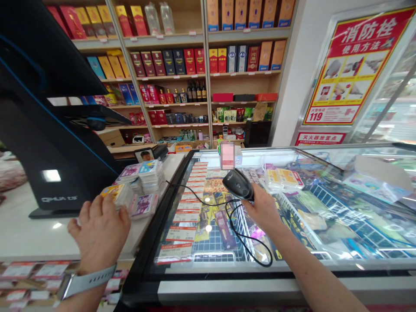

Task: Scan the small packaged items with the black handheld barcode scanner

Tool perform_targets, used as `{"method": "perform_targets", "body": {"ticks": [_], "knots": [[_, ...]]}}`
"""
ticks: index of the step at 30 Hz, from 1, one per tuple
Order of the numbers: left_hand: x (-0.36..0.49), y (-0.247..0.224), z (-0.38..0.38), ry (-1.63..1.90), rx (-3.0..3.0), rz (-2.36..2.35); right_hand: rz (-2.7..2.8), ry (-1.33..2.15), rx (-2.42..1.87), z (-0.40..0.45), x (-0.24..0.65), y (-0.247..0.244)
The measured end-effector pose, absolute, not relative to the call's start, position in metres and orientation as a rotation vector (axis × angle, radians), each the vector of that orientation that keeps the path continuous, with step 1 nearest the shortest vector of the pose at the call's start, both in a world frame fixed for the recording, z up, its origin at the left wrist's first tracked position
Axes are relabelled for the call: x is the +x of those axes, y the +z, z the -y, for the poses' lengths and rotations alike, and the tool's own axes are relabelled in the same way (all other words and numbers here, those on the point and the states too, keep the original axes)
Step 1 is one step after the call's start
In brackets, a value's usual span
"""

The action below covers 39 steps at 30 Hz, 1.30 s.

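Observation:
My left hand (99, 234) rests on the white counter (29, 229), its fingers around a bundle of small printed packets (116, 195) with a yellow top. Beside it stand taller stacks of similar packets (149, 175). My right hand (263, 209) grips a black handheld barcode scanner (238, 185) above the glass lid of a chest freezer (208, 255). The scanner's thin black cable (250, 242) loops down across the glass. A blurred, pixelated item (227, 156) stands beyond the scanner, apart from it.
A black checkout terminal (42, 130) rises at the left of the counter. Wooden shelves (169, 73) of boxed liquor and bottles fill the back wall. A red and yellow fire hydrant notice (354, 69) hangs on the right, above a glass-fronted case.

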State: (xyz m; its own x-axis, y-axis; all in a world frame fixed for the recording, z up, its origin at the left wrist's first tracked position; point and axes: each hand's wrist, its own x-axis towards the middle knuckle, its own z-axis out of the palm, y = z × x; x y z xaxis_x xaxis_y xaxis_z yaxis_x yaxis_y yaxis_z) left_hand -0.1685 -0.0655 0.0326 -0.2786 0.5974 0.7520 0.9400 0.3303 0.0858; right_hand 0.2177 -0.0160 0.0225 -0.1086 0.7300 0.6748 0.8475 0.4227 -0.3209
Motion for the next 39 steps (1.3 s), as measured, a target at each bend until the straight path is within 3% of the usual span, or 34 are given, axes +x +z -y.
{"method": "perform_targets", "body": {"ticks": [25,39], "knots": [[-0.159,0.042,0.06,-0.924,-1.627,1.705,1.881,-0.193,-1.308,0.016,0.217,0.022],[-0.116,0.018,0.027,-1.162,-2.133,2.018,1.867,-0.161,-1.322,0.016,0.218,0.023]]}}
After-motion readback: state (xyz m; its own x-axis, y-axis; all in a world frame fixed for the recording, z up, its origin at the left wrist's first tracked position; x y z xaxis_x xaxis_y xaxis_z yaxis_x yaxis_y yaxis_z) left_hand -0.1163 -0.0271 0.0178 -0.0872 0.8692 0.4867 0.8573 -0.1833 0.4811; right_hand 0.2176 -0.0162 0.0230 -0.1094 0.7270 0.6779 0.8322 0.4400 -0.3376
